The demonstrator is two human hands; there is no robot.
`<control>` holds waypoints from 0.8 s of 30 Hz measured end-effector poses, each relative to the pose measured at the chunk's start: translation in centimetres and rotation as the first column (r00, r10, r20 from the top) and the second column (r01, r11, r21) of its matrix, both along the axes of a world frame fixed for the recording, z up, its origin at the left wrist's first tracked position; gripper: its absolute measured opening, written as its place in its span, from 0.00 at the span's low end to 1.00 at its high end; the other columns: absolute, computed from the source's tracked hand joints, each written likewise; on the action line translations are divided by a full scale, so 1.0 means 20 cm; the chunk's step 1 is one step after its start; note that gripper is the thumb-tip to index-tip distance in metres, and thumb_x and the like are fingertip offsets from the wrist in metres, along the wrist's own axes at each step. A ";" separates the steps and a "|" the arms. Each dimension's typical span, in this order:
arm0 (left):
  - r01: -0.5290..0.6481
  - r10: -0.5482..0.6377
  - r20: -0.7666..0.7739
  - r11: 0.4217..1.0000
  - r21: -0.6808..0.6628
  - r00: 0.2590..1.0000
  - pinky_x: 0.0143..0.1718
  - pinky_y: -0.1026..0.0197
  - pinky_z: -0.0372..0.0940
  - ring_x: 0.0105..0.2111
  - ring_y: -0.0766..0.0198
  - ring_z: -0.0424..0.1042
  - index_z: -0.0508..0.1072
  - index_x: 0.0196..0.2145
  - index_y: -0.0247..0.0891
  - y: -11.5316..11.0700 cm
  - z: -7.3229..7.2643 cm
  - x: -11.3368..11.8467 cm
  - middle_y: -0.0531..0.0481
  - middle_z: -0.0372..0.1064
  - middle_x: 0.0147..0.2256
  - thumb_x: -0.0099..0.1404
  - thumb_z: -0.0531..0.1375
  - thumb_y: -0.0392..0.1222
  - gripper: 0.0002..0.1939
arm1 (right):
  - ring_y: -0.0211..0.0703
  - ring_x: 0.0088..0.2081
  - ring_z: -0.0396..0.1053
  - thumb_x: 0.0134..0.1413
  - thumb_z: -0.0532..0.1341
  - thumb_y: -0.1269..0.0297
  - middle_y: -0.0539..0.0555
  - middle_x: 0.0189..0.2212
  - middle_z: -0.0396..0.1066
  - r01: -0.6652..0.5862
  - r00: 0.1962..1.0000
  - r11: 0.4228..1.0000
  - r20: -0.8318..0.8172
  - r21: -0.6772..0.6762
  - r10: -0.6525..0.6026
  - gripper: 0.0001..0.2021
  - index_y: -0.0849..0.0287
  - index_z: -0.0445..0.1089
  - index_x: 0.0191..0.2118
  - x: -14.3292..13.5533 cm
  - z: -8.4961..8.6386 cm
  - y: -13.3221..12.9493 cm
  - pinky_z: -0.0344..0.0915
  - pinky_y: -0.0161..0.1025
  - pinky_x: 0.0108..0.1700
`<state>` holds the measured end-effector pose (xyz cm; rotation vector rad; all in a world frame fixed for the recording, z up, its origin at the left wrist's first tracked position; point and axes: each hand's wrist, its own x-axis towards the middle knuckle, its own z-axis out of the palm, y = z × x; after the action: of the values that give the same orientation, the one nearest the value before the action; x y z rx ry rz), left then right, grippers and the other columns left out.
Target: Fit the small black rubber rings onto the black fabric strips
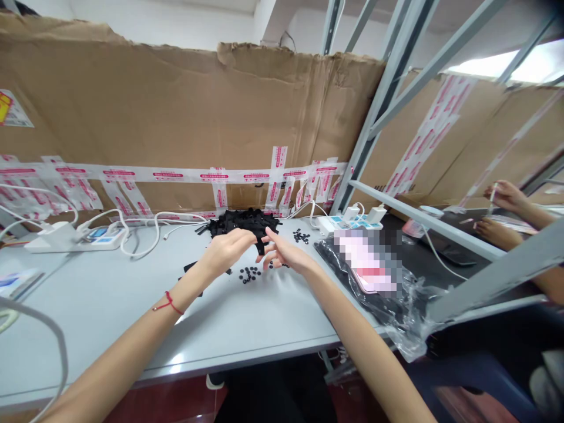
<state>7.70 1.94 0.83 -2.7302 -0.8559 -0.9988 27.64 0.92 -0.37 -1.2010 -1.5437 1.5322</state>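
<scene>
1 black strip (262, 247) is up at the fingertips, above the bench (132, 311), in front of the black pile (242, 221).

Left hand (232, 247): fingers drawn together, look pinched on the strip's near edge. Right hand (282, 251): fingers spread, strip right beside them; can't tell if they touch it.

Progress, as I read it: 1 piece in hand, plenty left. Pile is at the back of the bench against the cardboard wall (176, 106), heaped and tangled, can't count it. Small black round parts lie loose in at least 2 groups: front cluster (249, 274) below the hands, back cluster (301, 236) right of the pile. A few more sit partly under the right hand. Flat black piece (189, 268) lies beside the left wrist, partly covered.

Done side: nothing sorted out neatly that I'd call a finished stack. Either group of rounds could be stock or output; 1 view doesn't settle it. Parts too small to check for detail. Call it mid-run at best, low confidence.
</scene>
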 end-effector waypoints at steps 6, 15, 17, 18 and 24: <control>0.113 -0.109 -0.093 0.993 0.038 0.990 0.38 0.66 0.68 0.40 0.64 0.73 0.72 0.44 0.38 -0.04 -0.08 -0.06 0.43 0.74 0.42 0.72 0.42 0.40 0.19 | 0.30 0.23 0.66 0.50 0.63 0.50 0.50 0.26 0.70 -0.156 0.965 0.987 -0.206 0.048 0.162 0.17 0.60 0.68 0.36 0.00 0.01 -0.03 0.47 0.27 0.18; 0.034 -0.040 -0.124 0.998 -0.051 0.992 0.39 0.64 0.64 0.39 0.63 0.70 0.70 0.34 0.38 -0.04 0.00 -0.12 0.46 0.73 0.38 0.67 0.48 0.37 0.11 | 0.35 0.29 0.71 0.45 0.66 0.60 0.52 0.28 0.72 0.013 0.979 0.984 -0.204 0.175 0.024 0.15 0.61 0.69 0.38 0.05 0.02 -0.01 0.60 0.29 0.26; 0.013 -0.024 -0.100 0.995 -0.102 0.995 0.40 0.62 0.63 0.38 0.62 0.69 0.69 0.30 0.38 -0.06 0.02 -0.12 0.46 0.72 0.37 0.62 0.51 0.35 0.07 | 0.36 0.30 0.71 0.46 0.66 0.61 0.51 0.28 0.72 0.002 0.980 0.970 -0.194 0.243 0.046 0.13 0.61 0.69 0.38 0.04 0.03 -0.02 0.63 0.31 0.30; -0.001 -0.010 -0.073 0.989 -0.145 0.997 0.41 0.61 0.63 0.38 0.61 0.68 0.67 0.28 0.38 -0.06 0.02 -0.12 0.46 0.71 0.37 0.59 0.52 0.35 0.06 | 0.36 0.30 0.71 0.46 0.66 0.61 0.51 0.29 0.72 -0.017 0.981 0.963 -0.182 0.271 0.068 0.13 0.60 0.69 0.37 0.04 0.03 -0.03 0.64 0.32 0.31; -0.106 0.131 0.008 0.836 -0.539 0.991 0.34 0.62 0.62 0.30 0.63 0.67 0.67 0.30 0.38 -0.05 -0.02 -0.11 0.51 0.69 0.30 0.58 0.48 0.37 0.08 | 0.36 0.31 0.69 0.50 0.60 0.64 0.51 0.30 0.70 -0.059 0.997 0.944 -0.029 0.326 0.073 0.08 0.61 0.68 0.36 -0.01 0.00 -0.05 0.66 0.35 0.35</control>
<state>5.55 0.98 0.33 -3.0465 -1.4971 -0.9038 27.51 0.01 -0.34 -0.9331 -1.7431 1.2697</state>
